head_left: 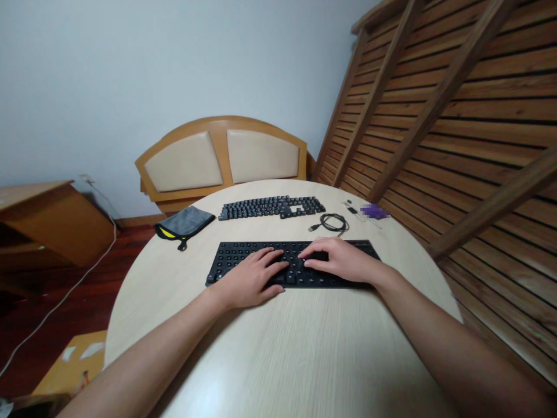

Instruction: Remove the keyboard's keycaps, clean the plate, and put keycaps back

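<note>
A black keyboard [243, 255] lies across the middle of the round table, most of its key posts bare and a few caps at its lower left corner. My left hand [256, 276] rests on it, palm down, fingers spread and empty. Over the middle of the keyboard, my right hand [337, 258] brings thumb and forefinger close together at the key posts; whatever is between their tips is too small to make out. Behind the keyboard, loose black keycaps [256, 207] are laid out in rows. A coiled black USB cable [334, 222] lies behind my right hand.
On the pale round table [304, 348], a folded grey cloth [187, 220] with yellow lining lies at the left, and a blurred purple item [375, 211] beside small parts at the right. Beyond stand a padded headboard [224, 157] and a slatted wooden panel [456, 128].
</note>
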Tool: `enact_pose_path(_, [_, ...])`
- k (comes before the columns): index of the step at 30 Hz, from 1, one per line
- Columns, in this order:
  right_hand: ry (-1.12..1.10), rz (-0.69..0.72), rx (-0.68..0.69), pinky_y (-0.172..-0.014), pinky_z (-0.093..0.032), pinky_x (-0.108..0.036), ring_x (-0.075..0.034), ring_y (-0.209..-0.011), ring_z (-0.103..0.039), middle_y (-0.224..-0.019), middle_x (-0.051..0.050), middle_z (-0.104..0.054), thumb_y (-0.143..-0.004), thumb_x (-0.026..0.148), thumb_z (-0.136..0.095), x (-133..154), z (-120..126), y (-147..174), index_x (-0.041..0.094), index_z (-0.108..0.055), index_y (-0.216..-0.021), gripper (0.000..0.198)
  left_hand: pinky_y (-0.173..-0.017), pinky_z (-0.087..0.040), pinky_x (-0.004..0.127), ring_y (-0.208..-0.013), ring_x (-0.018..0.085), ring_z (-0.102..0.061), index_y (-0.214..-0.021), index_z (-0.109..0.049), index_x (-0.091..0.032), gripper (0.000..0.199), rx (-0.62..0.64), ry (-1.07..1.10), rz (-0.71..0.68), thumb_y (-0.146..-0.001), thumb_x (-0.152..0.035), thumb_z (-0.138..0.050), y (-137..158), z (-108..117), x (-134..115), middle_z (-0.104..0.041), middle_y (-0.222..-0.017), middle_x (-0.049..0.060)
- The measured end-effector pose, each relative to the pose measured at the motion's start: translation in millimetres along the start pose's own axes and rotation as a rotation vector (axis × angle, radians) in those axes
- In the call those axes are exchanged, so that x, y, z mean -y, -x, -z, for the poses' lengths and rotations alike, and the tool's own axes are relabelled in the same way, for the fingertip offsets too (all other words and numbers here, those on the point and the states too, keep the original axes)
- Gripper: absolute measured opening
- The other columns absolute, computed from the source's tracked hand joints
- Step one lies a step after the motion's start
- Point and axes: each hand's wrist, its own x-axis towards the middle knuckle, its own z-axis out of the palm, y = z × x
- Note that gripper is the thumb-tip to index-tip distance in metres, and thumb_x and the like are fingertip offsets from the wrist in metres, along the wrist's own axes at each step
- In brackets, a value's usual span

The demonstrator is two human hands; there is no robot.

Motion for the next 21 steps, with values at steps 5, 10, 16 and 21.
enact_pose_path(5, [-0.012,0.003,0.087,-0.088,-0.048,-0.032,-0.021,-0.096,-0.068,-0.104,-0.005,-0.075,-0.09,0.037,-0.066,0.6,-2.6,-0.6,0.023,-0.077,-0.106,0.023,-0.117,-0.033,0.051,-0.142,0.034,-0.038,-0.144,-0.046,-0.02,0.053,-0.002,0.006,0.002,-0.097,-0.044,-0.053,0.4,-0.1,-0.2,-0.041,-0.155,0.015])
enact_pose_path(10, [-0.009,-0.003,0.098,-0.087,-0.048,-0.031,-0.02,-0.095,-0.067,-0.102,-0.005,-0.075,-0.089,0.039,-0.067,-1.8,-3.9,0.5,0.024,-0.077,-0.103,0.023,-0.118,-0.032,0.05,-0.143,0.034,-0.037,-0.144,-0.047,-0.019,0.053,0.002,-0.01,-0.004,-0.098,-0.044,-0.052,0.5,-1.7,0.5,-0.04,-0.156,0.015])
enact_pose_path(16, [-0.005,-0.007,0.111,-0.086,-0.048,-0.031,-0.02,-0.094,-0.067,-0.101,-0.005,-0.075,-0.089,0.038,-0.068,0.1,-4.5,-0.3,0.023,-0.078,-0.102,0.022,-0.117,-0.033,0.05,-0.143,0.034,-0.037,-0.144,-0.047,-0.019,0.053,0.002,-0.004,-0.002,-0.097,-0.044,-0.053,0.3,-1.4,-0.2,-0.04,-0.156,0.015])
enact_pose_path(21, [0.04,0.025,0.098,-0.086,-0.047,-0.031,-0.02,-0.093,-0.067,-0.098,-0.005,-0.076,-0.089,0.036,-0.068,2.8,-6.0,-1.2,0.023,-0.078,-0.101,0.021,-0.117,-0.033,0.05,-0.143,0.034,-0.037,-0.144,-0.047,-0.019,0.053,0.011,-0.002,0.004,-0.097,-0.043,-0.053,-0.1,-0.6,-1.0,-0.04,-0.156,0.015])
